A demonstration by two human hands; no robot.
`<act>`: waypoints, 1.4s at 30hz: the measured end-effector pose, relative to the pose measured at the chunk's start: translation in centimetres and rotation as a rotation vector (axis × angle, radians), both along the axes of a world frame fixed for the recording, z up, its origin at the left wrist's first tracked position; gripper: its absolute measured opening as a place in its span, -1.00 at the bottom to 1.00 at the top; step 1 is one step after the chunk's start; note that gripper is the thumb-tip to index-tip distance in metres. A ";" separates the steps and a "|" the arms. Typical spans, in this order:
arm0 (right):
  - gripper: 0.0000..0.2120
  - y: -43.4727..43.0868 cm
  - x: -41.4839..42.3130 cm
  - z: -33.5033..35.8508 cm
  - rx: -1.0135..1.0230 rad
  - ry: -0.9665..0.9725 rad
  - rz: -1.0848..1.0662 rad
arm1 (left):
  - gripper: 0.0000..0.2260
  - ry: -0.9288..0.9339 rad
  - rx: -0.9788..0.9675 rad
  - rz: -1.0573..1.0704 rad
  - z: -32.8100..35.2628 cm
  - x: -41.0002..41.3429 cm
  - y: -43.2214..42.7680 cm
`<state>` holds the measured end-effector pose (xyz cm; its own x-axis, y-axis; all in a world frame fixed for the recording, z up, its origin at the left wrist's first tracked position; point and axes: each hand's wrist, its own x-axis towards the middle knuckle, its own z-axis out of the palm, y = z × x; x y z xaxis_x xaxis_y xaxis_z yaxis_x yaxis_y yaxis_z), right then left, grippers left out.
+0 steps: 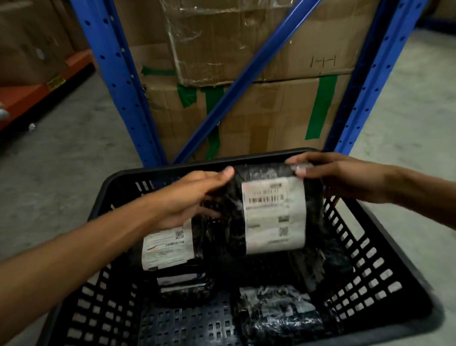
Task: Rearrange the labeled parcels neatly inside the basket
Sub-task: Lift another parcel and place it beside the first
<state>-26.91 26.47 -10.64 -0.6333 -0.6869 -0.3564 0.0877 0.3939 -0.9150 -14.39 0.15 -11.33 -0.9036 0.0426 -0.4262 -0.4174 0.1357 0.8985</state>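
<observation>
A black slotted plastic basket (362,279) stands on the floor in front of me. Both hands hold a black wrapped parcel with a white barcode label (274,215) upright at the basket's far side. My left hand (194,198) grips its left edge and my right hand (334,176) pinches its top right corner. A second labeled parcel (167,247) leans at the left, partly under my left hand. Below it lies another dark parcel (183,286). A shiny black parcel (277,314) lies at the basket's near right.
A blue steel rack (118,80) with a diagonal brace stands right behind the basket, holding stacked cardboard boxes (245,112) with green tape. An orange shelf beam (30,92) runs at the left. Grey concrete floor (415,112) surrounds the basket.
</observation>
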 end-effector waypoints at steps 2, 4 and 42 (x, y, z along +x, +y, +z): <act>-0.64 -0.5 0.2 -0.9 -0.031 -0.233 -0.217 | -0.51 -0.063 0.182 0.262 -1.8 0.0 0.8; -0.63 -1.7 0.8 -2.9 0.091 -0.338 -0.349 | -0.36 -0.148 0.154 0.365 -3.8 0.4 2.4; -0.31 -2.7 6.1 -7.8 0.748 0.612 0.696 | -0.16 -0.125 -0.806 -0.716 -11.2 6.4 4.3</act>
